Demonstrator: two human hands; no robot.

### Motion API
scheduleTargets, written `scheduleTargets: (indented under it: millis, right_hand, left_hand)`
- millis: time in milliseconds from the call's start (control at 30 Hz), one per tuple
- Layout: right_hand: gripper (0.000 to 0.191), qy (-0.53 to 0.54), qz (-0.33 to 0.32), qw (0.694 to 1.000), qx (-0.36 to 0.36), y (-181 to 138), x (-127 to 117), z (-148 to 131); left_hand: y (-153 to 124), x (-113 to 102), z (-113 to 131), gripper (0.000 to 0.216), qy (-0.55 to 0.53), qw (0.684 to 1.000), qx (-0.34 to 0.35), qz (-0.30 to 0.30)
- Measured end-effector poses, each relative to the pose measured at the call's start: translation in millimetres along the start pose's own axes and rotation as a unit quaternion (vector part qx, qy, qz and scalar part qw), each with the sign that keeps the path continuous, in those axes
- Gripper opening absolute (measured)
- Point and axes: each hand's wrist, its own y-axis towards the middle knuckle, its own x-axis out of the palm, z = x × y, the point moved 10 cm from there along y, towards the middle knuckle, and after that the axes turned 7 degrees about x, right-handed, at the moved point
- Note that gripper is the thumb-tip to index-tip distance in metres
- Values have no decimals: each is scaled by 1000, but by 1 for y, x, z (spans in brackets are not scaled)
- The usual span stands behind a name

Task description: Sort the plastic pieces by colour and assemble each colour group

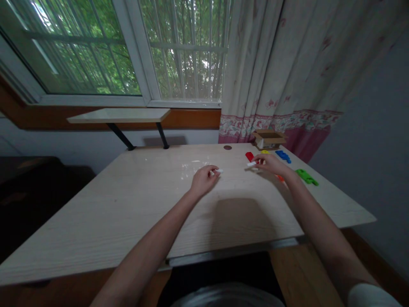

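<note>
My left hand (204, 181) pinches a small white plastic piece (219, 171) between its fingertips, above the middle of the pale wood-grain table (111, 213). My right hand (272, 165) holds a similar white piece (251, 163) at its fingertips, close to a red plastic piece (249, 156). A yellow piece (264, 152) shows just beyond those fingers, and an orange piece (280, 178) is partly hidden under my right wrist. Farther right lie a blue piece (283, 156) and a green piece (306, 177).
A small open cardboard box (268, 139) stands at the table's far edge, near a dark round spot (227, 147). A narrow white shelf (118, 115) sits under the window, and a patterned curtain (271, 102) hangs behind the box.
</note>
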Motion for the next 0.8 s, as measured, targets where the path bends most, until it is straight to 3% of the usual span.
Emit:
scheduleTargets:
  millis: [133, 267, 533, 800]
  right_hand:
    - [20, -45, -38, 995, 77, -14, 3, 47]
    - [19, -51, -82, 989, 108, -23, 15, 68]
    - [18, -68, -80, 986, 127, -22, 17, 81]
    - [15, -110, -70, 983, 129, -21, 19, 73]
  left_hand:
    - [0, -1, -2, 18, 14, 1000, 3, 2]
    - [0, -1, -5, 16, 23, 1000, 6, 4]
    - [0, -1, -3, 15, 26, 1000, 12, -1]
    - [1, 0, -4, 16, 40, 999, 7, -8]
